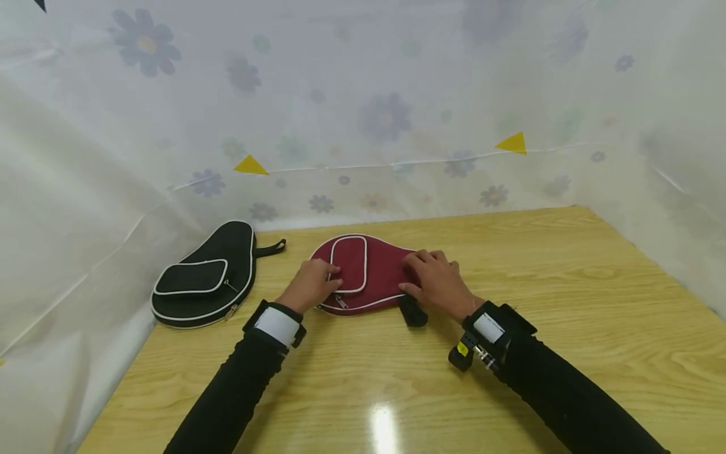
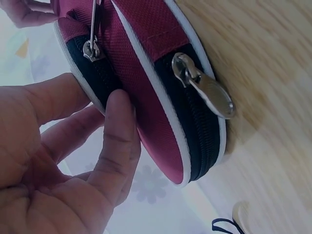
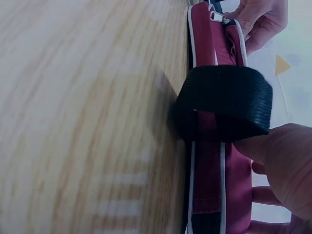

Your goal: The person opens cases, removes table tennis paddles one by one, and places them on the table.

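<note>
A dark red table tennis paddle case with white piping lies flat on the table, its zipped pocket facing up. At the pocket's left end, my left hand pinches its edge between thumb and finger, beside the pocket's zipper pull. A second, larger zipper pull hangs on the case's side. My right hand rests on the narrow right end, fingertips on top and thumb by the near edge. The black strap loop sticks out from that near edge, below the right thumb.
A black paddle case with white piping lies at the table's left, its wrist strap pointing right. Behind the wooden table hangs a flower-printed sheet with yellow triangles.
</note>
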A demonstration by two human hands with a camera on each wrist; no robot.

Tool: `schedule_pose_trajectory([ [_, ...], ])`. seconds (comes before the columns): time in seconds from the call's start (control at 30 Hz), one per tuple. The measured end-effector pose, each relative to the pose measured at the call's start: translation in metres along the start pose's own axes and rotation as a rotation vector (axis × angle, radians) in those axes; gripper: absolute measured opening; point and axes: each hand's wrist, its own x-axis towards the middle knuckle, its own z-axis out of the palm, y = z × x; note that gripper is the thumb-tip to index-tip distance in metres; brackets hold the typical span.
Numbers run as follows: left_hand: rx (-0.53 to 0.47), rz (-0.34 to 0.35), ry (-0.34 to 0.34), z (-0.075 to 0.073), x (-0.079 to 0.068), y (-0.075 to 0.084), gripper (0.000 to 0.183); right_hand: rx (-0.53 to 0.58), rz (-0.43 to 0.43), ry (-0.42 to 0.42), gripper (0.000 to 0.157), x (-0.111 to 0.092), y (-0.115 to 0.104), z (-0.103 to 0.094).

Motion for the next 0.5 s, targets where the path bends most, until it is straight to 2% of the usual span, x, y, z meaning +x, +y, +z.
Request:
schedule_pose_trajectory([
  [0.13,0.001,-0.013,0.002,-0.0011,-0.0006,-0.0015,0.03,-0.005,-0.006,0.004,0.049,0.0021,-0.0009,0.0016],
  [0.5,-0.007,-0.044,0.002,0.0002,-0.002,-0.0014,0.031,0.005,-0.023,0.0,0.046,0.0031,-0.0008,0.002],
])
